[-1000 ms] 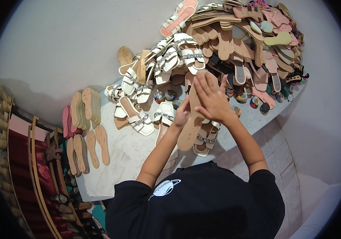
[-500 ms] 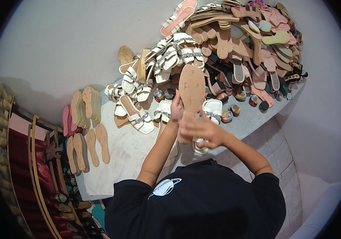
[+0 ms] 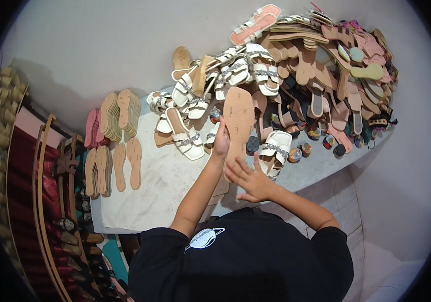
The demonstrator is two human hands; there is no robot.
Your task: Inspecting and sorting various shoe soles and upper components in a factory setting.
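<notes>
A tan shoe sole point(image 3: 238, 116) with faint dark marks is held up over the table, its wide toe end pointing away from me. My left hand point(image 3: 221, 141) is closed round its left edge. Spread fingers of my right hand point(image 3: 249, 180) lie at the sole's narrow near end, with nothing gripped. Just right of the sole, white sandals point(image 3: 276, 151) with braided silver straps rest on the table. Left of my left hand sits another white sandal point(image 3: 185, 135); more white sandals are partly hidden behind the sole and my arm.
A large heap of sandals and soles point(image 3: 321, 65) fills the table's far right side. Stacked tan soles point(image 3: 129, 108), single soles point(image 3: 134, 163) and pink soles point(image 3: 95, 128) stand at the left. A wooden rack point(image 3: 44, 201) borders the pale table point(image 3: 145, 201).
My view has shifted, so the table's things appear moved. The sole remains in my left hand. My right hand, blurred before, has slid down toward the sole's near end with fingers spread.
</notes>
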